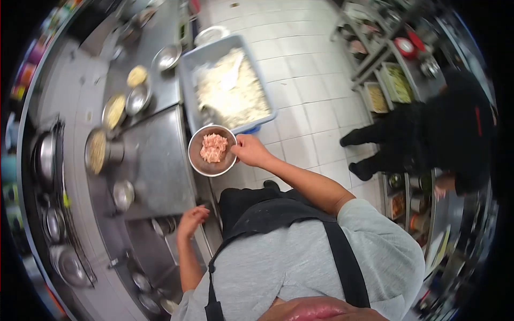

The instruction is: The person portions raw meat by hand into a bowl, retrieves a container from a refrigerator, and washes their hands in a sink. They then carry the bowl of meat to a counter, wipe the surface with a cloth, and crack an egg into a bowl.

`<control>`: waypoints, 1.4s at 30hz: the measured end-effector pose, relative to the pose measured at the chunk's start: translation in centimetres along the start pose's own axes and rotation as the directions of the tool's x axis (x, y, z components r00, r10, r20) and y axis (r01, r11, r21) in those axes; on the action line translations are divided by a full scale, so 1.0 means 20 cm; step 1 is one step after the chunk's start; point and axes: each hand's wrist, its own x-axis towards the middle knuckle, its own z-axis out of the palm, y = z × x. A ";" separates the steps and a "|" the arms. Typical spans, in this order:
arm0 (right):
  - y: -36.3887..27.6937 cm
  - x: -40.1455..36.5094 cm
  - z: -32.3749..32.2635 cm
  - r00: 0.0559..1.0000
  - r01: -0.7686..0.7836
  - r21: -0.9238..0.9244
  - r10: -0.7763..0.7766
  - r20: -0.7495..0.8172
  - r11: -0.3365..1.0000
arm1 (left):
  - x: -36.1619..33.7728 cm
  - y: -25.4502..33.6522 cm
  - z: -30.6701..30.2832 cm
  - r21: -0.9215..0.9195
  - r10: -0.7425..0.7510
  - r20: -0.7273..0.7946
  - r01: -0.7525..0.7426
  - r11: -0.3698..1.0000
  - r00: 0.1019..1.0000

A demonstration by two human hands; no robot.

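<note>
My right hand point(251, 151) grips the rim of a round metal bowl point(225, 170). In the bowl lies a small heap of raw, pinkish ground meat point(214, 147). Just beyond the bowl is a large blue-grey plastic tub point(269, 91) filled with a pale, chopped food point(230, 91), with a white scraper-like tool point(232, 74) on top. My left hand point(193, 220) is held low by the near edge of the steel counter point(155, 166), fingers loosely extended, and nothing shows in it.
Along the counter's left side are metal containers of pale yellow food point(115, 111) and a small metal bowl point(123, 193). A person in dark clothes point(439, 134) stands at right beside shelves with food trays point(397, 83). White floor tiles point(302, 131) lie between.
</note>
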 end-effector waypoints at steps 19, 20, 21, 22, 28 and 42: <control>-0.14 0.93 -1.67 0.991 -0.037 0.063 0.045 -0.123 0.997 | 1.39 1.16 0.63 -0.359 0.023 -0.006 -0.024 0.933 1.000; -0.18 0.97 -1.80 0.989 -0.039 0.086 0.051 -0.142 0.996 | 1.51 1.39 0.69 -0.342 0.079 -0.025 -0.083 0.936 0.997; -0.21 1.00 -1.95 0.979 -0.004 -0.161 -0.029 -0.202 0.987 | 1.65 1.61 0.77 -0.349 0.136 -0.019 -0.134 0.928 0.990; -0.12 1.05 -2.09 0.957 0.034 -0.300 -0.117 -0.264 0.953 | 1.77 1.83 0.83 -0.350 0.180 -0.021 -0.175 0.920 0.984; -0.07 1.09 -2.76 0.883 -0.170 0.002 0.154 -0.444 0.985 | 2.41 3.06 1.28 -0.844 0.735 0.285 -0.203 0.497 0.615; -0.12 2.23 -4.11 0.896 -0.064 0.346 0.206 -0.393 0.936 | 3.18 4.46 1.85 -0.850 0.765 0.269 -0.229 0.474 0.585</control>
